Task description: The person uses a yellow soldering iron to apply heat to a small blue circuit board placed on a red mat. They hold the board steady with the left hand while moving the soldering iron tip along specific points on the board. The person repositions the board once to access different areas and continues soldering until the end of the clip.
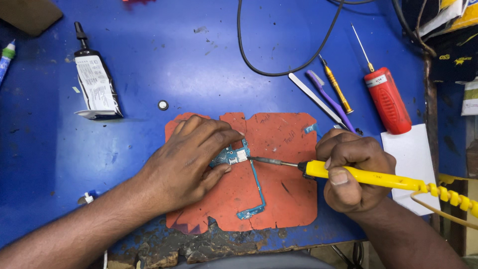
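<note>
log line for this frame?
left hand: pins board on mat | right hand: holds iron, tip at board

- The circuit board point(234, 157) lies on the mat point(279, 194), under the left hand point(186, 159).
- The soldering iron point(348, 174) (in the right hand point(351, 169)) touches the board's right edge.
- The glue tube point(94, 79) lies far left.

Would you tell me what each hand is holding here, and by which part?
The right hand grips a yellow soldering iron by its handle. The left hand pins a small blue circuit board at its upper end against the orange mat.
</note>
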